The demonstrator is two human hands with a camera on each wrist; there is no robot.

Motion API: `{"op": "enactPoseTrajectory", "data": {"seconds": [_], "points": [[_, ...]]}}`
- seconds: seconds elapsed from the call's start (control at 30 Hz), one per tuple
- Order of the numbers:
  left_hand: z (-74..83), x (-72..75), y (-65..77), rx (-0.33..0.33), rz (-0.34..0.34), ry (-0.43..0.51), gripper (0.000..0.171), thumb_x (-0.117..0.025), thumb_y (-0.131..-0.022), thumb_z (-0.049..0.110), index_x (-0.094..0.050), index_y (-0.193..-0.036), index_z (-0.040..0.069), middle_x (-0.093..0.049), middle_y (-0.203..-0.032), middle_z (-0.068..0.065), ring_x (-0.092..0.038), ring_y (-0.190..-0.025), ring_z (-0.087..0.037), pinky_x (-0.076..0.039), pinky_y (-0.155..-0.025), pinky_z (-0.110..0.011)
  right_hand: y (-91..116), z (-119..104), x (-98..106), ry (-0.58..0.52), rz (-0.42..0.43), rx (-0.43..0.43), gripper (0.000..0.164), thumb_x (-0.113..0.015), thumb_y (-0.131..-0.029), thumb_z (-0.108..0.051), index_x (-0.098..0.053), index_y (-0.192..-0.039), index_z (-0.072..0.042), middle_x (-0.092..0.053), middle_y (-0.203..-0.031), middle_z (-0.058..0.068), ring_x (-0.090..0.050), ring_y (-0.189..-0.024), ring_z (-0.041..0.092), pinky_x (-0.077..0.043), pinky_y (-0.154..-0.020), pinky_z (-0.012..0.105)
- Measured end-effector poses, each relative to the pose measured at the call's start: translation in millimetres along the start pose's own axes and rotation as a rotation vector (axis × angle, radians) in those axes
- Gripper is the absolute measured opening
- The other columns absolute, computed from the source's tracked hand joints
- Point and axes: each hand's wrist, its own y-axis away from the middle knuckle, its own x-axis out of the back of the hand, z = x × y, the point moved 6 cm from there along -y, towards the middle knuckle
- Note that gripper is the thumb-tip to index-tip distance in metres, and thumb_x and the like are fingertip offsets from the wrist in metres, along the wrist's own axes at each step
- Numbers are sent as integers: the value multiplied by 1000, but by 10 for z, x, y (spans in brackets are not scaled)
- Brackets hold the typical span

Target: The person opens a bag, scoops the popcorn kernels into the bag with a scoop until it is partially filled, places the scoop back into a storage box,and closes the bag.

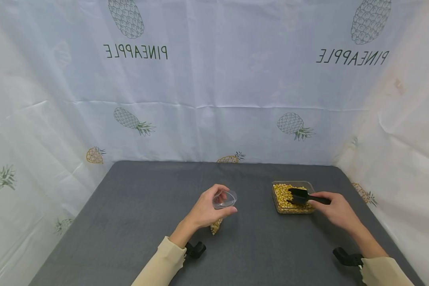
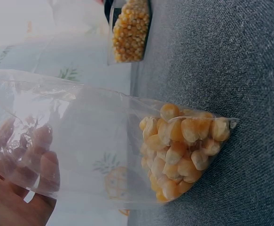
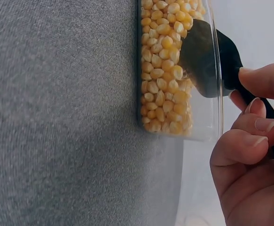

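With fingers and thumb around its mouth, my left hand (image 1: 204, 208) grips a clear plastic bag (image 2: 97, 136). The bag's mouth gapes wide, as the head view shows. Corn kernels (image 2: 176, 150) fill its pointed bottom, which hangs close over the table. Off to the right, my right hand (image 1: 337, 210) grips the handle of a small black scoop (image 1: 300, 196) between thumb and fingers. The scoop's blade dips into a clear rectangular container (image 3: 214, 127) at the yellow kernels (image 3: 162, 70). Kernels hide part of the blade's tip.
A dark grey cloth covers the table (image 1: 128, 222). Behind it and on both sides hang pale curtains (image 1: 214, 79) printed with pineapples. The container stands near the table's right side, and a black wrist mount (image 1: 346, 257) sits below the right hand.
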Motion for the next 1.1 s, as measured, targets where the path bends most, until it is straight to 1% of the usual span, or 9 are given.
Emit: {"op": "enactPoseTrajectory", "data": {"seconds": [0.3,0.5,0.6,0.8,0.87,0.93,1.0,1.03,1.1], "points": [[-1,-11,-10,1,-3,2,49,-80,-90,33,-58,-130,13,-63,-102,-9,-57,-87,-12,-51,-78,-32,-51,-40,-49,20,-5,17,41,-67,-101,-30,-69,-124,4,-64,-124,31,-60,-110,50,-51,-71,46],[9,-5,-2,-6,4,-3,49,-81,-90,33,-59,-129,13,-60,-101,1,-56,-86,-11,-51,-78,-32,-63,-59,-89,27,-2,9,43,-67,-101,-30,-68,-124,6,-64,-123,31,-58,-112,52,-53,-77,55],[9,-3,2,-5,8,-5,49,-81,-90,32,-59,-129,13,-59,-100,5,-56,-86,-10,-51,-78,-32,-49,-62,-109,24,6,2,44,-67,-101,-31,-67,-125,6,-64,-123,31,-58,-112,52,-53,-77,54],[8,-3,8,1,3,-1,51,-81,-90,32,-59,-130,11,-59,-101,5,-56,-87,-11,-51,-79,-32,16,-8,-103,-8,11,-21,49,-64,-102,-36,-65,-131,4,-58,-132,34,-52,-120,55,-51,-81,58],[9,-3,6,0,3,0,51,-81,-90,32,-59,-130,11,-59,-101,5,-56,-87,-11,-51,-79,-32,46,20,-89,-19,17,-33,50,-64,-102,-38,-64,-131,3,-58,-132,34,-58,-110,50,-51,-76,51],[10,-2,3,1,4,1,50,-81,-90,32,-59,-130,11,-59,-101,5,-56,-87,-11,-51,-79,-32,71,58,-74,-51,17,-57,51,-64,-102,-39,-64,-133,1,-66,-116,31,-64,-89,39,-49,-65,43],[12,-1,-1,3,5,3,50,-81,-90,32,-59,-130,12,-59,-101,5,-57,-87,-11,-51,-79,-32,89,93,-63,-88,9,-76,52,-64,-102,-38,-62,-134,2,-69,-91,24,-59,-66,27,-46,-56,38],[12,-1,-2,5,6,3,50,-81,-90,32,-59,-130,12,-59,-101,5,-57,-87,-11,-51,-79,-32,97,111,-59,-107,4,-89,52,-64,-102,-39,-61,-135,1,-66,-78,18,-52,-56,21,-42,-51,35],[13,-2,-5,8,5,5,50,-81,-89,33,-59,-130,13,-59,-101,6,-57,-87,-11,-51,-79,-32,106,146,-50,-144,-5,-109,54,-64,-102,-40,-60,-137,1,-54,-60,5,-45,-45,17,-41,-46,34]]}}
